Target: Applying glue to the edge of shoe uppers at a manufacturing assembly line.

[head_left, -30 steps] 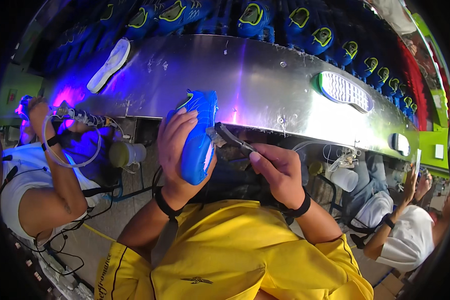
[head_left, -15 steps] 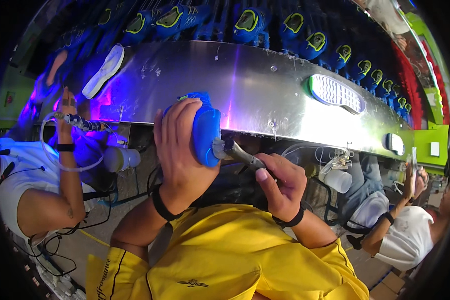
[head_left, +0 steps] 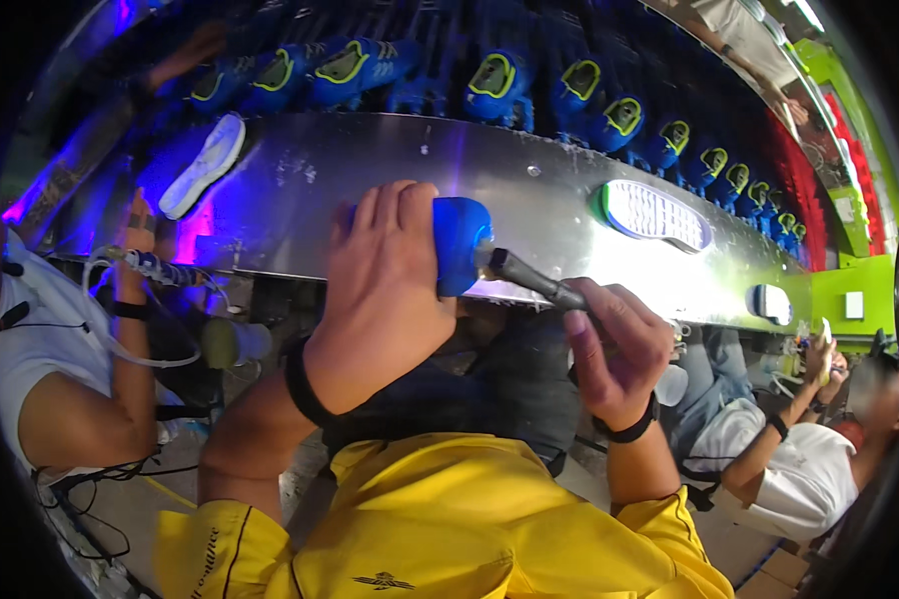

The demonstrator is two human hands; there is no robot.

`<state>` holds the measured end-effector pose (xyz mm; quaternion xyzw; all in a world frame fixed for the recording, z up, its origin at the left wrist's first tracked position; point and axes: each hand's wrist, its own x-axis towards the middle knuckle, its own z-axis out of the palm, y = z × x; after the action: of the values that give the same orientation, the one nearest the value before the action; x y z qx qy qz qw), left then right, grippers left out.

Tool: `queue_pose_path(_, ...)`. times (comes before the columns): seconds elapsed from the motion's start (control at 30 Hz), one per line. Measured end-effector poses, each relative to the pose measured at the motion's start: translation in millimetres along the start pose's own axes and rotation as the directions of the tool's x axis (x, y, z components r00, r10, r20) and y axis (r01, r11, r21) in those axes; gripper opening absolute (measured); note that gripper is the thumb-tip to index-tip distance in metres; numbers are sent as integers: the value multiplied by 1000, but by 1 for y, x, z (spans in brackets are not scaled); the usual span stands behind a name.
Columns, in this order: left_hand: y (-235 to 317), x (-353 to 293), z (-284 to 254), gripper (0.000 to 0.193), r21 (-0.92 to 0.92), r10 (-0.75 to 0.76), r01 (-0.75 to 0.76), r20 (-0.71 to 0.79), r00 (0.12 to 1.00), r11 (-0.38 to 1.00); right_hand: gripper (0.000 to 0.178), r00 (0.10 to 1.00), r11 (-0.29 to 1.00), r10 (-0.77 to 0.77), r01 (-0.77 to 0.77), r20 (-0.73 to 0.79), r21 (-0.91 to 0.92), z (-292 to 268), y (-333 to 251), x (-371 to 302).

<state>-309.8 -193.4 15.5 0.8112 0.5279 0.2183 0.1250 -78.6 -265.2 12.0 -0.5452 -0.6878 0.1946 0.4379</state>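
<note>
My left hand (head_left: pixel 385 285) is wrapped round a blue shoe upper (head_left: pixel 457 240), held over the front edge of the metal bench; the hand covers much of it. My right hand (head_left: pixel 619 344) pinches the grey handle of a brush (head_left: pixel 539 280) between thumb and fingers. The bristle end points left and meets the blue side of the upper, close to its right edge.
A white shoe sole (head_left: pixel 205 168) lies on the metal bench (head_left: pixel 320 235) to the left, another sole (head_left: pixel 657 216) to the right. Several blue shoe uppers (head_left: pixel 491 85) with yellow-green collars line the far side. Co-workers (head_left: pixel 75 359) sit at both sides.
My left hand has turned and shifted the shoe upper to the right. My right hand has moved right and slightly up with the brush, which still touches the upper.
</note>
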Motion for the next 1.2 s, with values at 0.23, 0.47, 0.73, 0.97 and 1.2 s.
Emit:
queue_pose_path(0.23,-22,22,-14,63,-19,-49,51,91,995,999,23,999,969,49,-49,3,240,40,33,19)
queue_pose_path(0.47,-45,39,-20,61,-65,-83,96,179,980,993,24,994,919,58,-18,-89,393,88,51,24)
queue_pose_path(0.73,-60,53,-26,67,-107,-148,185,288,946,977,23,991,920,113,-75,-78,384,110,53,10)
queue_pose_path(0.97,-88,43,-25,81,-124,-108,154,315,943,980,22,964,910,265,-249,-2,331,116,50,-9)
queue_pose_path(1.2,-98,16,-16,114,-403,-148,227,217,965,887,26,888,830,447,-455,103,324,92,37,-13)
